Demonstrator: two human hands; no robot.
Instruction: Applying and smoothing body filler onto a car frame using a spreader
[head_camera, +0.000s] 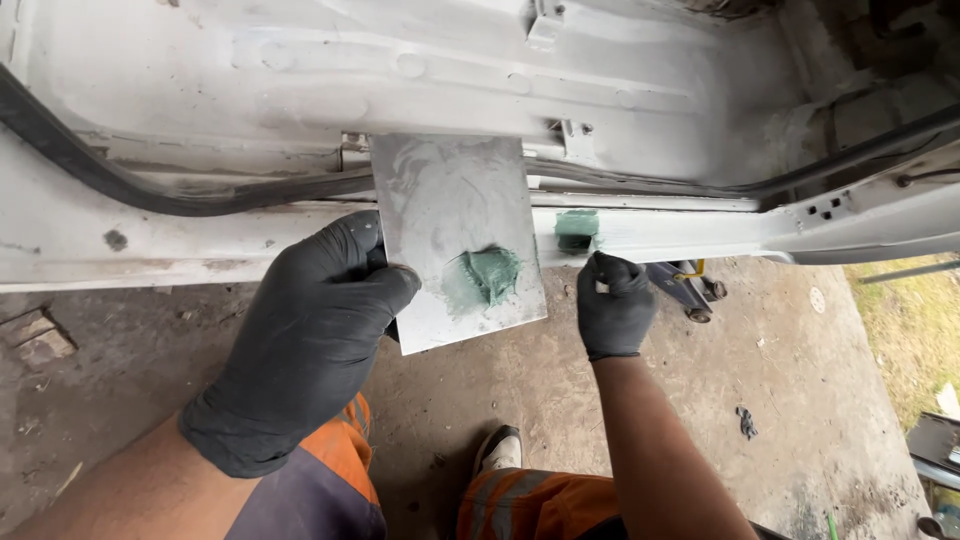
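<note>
One camera worn on the person's head looks steeply down and forward, close over the gloved hands, facing the white car sill above the dirt ground beneath.

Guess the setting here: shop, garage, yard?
Likely an outdoor car-repair spot or yard. A white car sill with its door seal takes green filler, a floor jack stands on bare concrete, and grass borders it.

Dull smeared metal plate, matt gloves
</note>
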